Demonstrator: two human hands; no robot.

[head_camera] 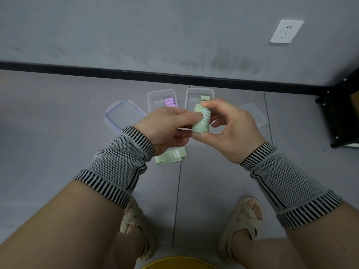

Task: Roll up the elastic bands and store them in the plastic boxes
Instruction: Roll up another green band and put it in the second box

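Both forearms reached forward from the bottom corners and met mid-frame, each in a knit black-and-white wrist sleeve. Left hand (167,129) came in from the left, thumb laid across the roll's (202,120) side, fingers curled underneath it. Right hand (231,129) came in from the right, thumb under the roll's lower end, index finger hooked over its top, the other fingers loosely curled behind. Both grips were closed on the same roll, fingertips nearly touching. Sandalled feet stood below, apart.

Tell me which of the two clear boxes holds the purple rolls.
The left box: purple rolls lie in it. The right box holds a green roll.
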